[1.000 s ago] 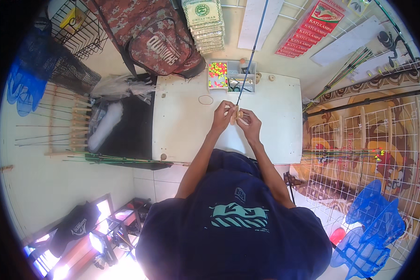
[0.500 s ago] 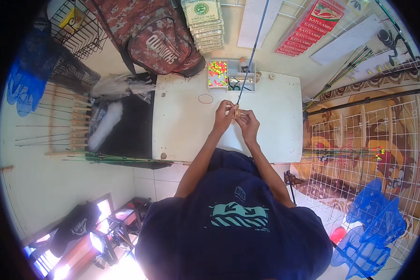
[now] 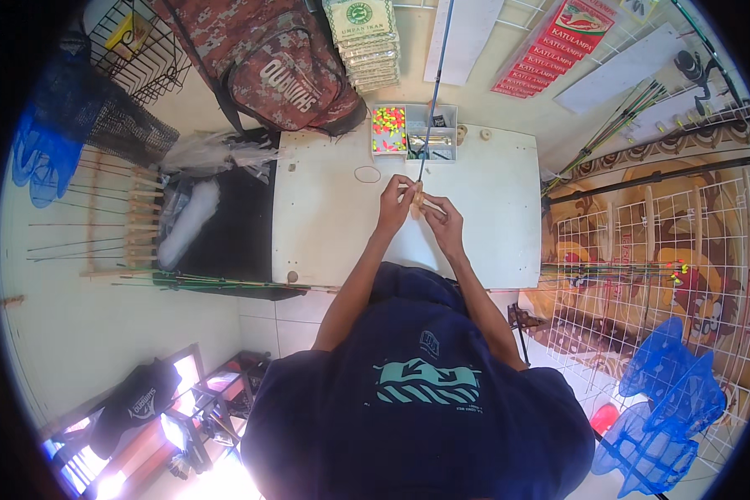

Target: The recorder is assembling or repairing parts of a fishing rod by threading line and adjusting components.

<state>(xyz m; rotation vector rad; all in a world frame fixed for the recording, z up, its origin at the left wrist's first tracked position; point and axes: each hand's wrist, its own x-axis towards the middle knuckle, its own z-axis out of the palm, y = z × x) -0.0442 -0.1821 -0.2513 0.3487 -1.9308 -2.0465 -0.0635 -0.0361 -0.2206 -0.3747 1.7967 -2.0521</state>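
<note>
Beyond the hands (image 3: 396,202) pinching a tan piece (image 3: 417,202) by a rod (image 3: 435,96), a divided tray (image 3: 450,112) holds pink and yellow bits (image 3: 387,122).

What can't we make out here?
Long thin blue rod: far end cut off by head view's top edge.
Small tan elongated piece: partly hidden, head view, by left grip and right grip.
Dark items in white divided plastic box: too small, head view.

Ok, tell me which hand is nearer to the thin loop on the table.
Left. The left hand is just to the right of the thin loop, apart from it; the right hand is farther right, beyond the left hand.
</note>
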